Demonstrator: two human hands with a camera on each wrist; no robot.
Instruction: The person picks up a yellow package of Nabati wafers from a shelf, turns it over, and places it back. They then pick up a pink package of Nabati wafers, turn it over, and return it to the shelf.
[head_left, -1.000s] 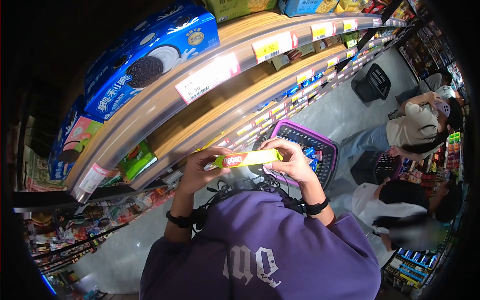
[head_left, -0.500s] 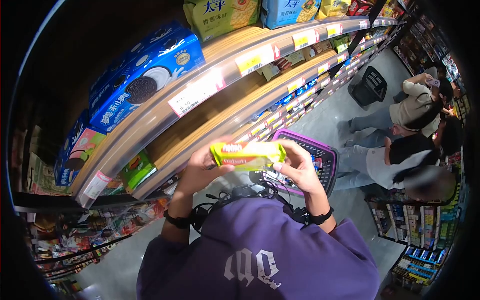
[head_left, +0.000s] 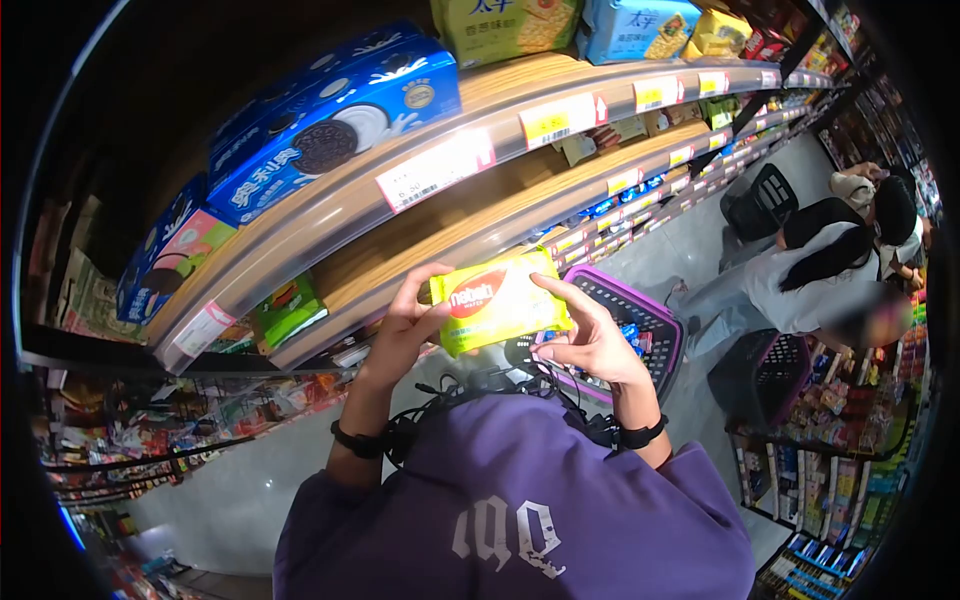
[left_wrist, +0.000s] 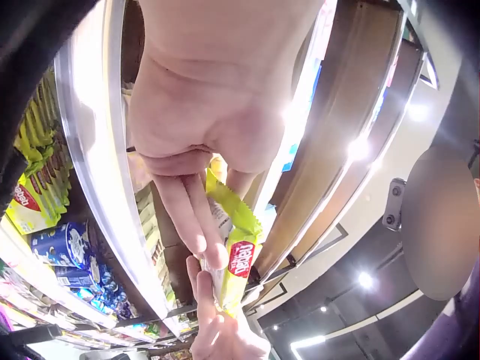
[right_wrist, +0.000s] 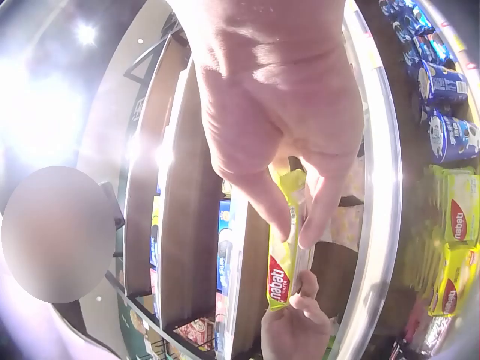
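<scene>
A yellow-green pack of Nabati wafers is held level in front of the chest, its red oval label facing up. My left hand grips one end, the thumb lying over the top face. At the other end my right hand pinches the pack between fingers and thumb. In the left wrist view the wafer pack is seen from its narrow side, with fingers along its back. From the right wrist the wafer pack also appears edge-on between both hands.
Shelves with a price-tag rail curve across the front, bearing a blue Oreo box and cracker packs. A purple-rimmed basket with goods stands on the floor beyond my right hand. People stand in the aisle at right.
Both hands have turned the wafer pack from its narrow side to its broad printed face. The view has shifted a little, and people at the right have moved.
</scene>
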